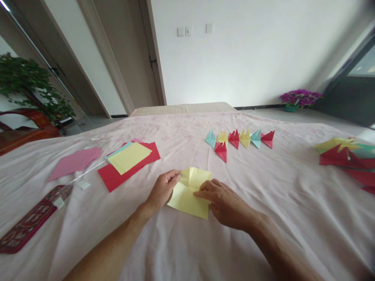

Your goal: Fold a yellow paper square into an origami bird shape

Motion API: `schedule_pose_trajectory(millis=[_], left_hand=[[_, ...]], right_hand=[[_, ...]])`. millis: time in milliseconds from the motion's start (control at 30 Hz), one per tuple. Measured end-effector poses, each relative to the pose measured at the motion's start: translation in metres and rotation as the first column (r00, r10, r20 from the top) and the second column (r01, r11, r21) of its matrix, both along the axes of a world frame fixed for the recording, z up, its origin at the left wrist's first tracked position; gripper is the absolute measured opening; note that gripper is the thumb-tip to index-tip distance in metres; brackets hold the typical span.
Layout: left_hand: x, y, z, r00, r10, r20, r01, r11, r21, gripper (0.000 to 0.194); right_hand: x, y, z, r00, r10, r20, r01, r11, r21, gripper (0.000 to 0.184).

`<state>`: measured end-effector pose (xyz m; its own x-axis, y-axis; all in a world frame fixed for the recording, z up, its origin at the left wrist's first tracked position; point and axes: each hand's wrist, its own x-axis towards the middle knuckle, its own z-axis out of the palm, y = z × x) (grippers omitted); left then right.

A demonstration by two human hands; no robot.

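Observation:
A creased yellow paper square (191, 191) lies on the pale pink cloth (181, 242) in front of me. My left hand (162, 189) is curled and pinches the sheet's upper left edge, lifting that corner. My right hand (225, 203) rests on the sheet's right side with its fingers pressed together, the fingertips pointing left onto the paper. Farther back lies a row of folded paper pieces (240, 139) in teal, yellow and red.
A stack of red, yellow and blue sheets (130, 160) and pink sheets (74, 162) lie at the left. A dark red patterned packet (32, 220) sits near the left edge. More folded red and yellow pieces (347, 158) lie at the right. A potted plant (29, 86) stands far left.

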<state>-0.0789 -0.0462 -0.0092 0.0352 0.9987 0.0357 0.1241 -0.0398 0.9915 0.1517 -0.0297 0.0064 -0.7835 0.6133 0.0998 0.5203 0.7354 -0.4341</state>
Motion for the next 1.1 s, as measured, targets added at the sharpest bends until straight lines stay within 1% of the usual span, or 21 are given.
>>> schedule_pose_trajectory(millis=[100,167,233,333,433,533,600,700,800,900,1000,1033,1100], left_hand=[[-0.001,0.0,-0.002,0.999,0.0,0.047,0.002,0.999,-0.04,0.034],[-0.001,0.0,-0.003,0.997,-0.005,0.073,0.009,0.999,-0.054,0.034],[-0.001,-0.001,-0.003,0.995,-0.006,0.095,0.012,0.998,-0.065,0.034],[-0.002,-0.001,-0.004,0.993,-0.004,0.114,0.013,0.997,-0.077,0.034],[-0.002,0.0,-0.004,0.993,-0.011,0.12,0.021,0.996,-0.081,0.035],[-0.001,-0.001,-0.003,0.992,-0.022,0.123,0.033,0.996,-0.087,0.035],[0.0,-0.002,-0.003,0.992,-0.031,0.123,0.042,0.995,-0.088,0.036],[0.004,-0.004,-0.001,0.991,-0.047,0.122,0.058,0.995,-0.086,0.036],[0.009,-0.006,0.003,0.992,-0.068,0.107,0.078,0.993,-0.088,0.035],[0.014,-0.009,0.007,0.995,-0.068,0.073,0.073,0.994,-0.079,0.034],[0.018,-0.012,0.01,0.997,-0.056,0.052,0.06,0.996,-0.064,0.033],[0.019,-0.012,0.01,0.997,-0.051,0.051,0.054,0.997,-0.062,0.033],[0.02,-0.013,0.01,0.998,-0.042,0.051,0.045,0.997,-0.062,0.032]], right_hand=[[0.012,-0.001,0.0,0.998,0.062,-0.03,-0.064,0.997,-0.052,0.078],[0.016,-0.001,-0.001,0.995,0.092,-0.044,-0.095,0.993,-0.067,0.08],[0.017,0.0,-0.002,0.993,0.103,-0.062,-0.108,0.991,-0.075,0.076],[0.016,0.002,-0.004,0.991,0.1,-0.088,-0.107,0.992,-0.072,0.064],[0.013,0.005,-0.007,0.984,0.102,-0.143,-0.107,0.994,-0.03,0.053],[0.008,0.007,-0.011,0.969,0.107,-0.222,-0.106,0.994,0.018,0.047],[0.004,0.008,-0.014,0.963,0.063,-0.263,-0.058,0.998,0.029,0.041],[-0.003,0.007,-0.015,0.943,-0.088,-0.32,0.103,0.994,0.028,0.024],[-0.01,0.005,-0.012,0.916,-0.203,-0.347,0.236,0.97,0.055,0.01],[-0.017,0.002,-0.008,0.905,-0.269,-0.329,0.315,0.944,0.095,0.014],[-0.022,0.0,-0.004,0.866,-0.366,-0.341,0.415,0.906,0.081,0.009],[-0.024,0.0,-0.004,0.848,-0.394,-0.354,0.444,0.894,0.067,0.017],[-0.026,0.0,-0.003,0.83,-0.418,-0.37,0.466,0.884,0.045,0.04]])
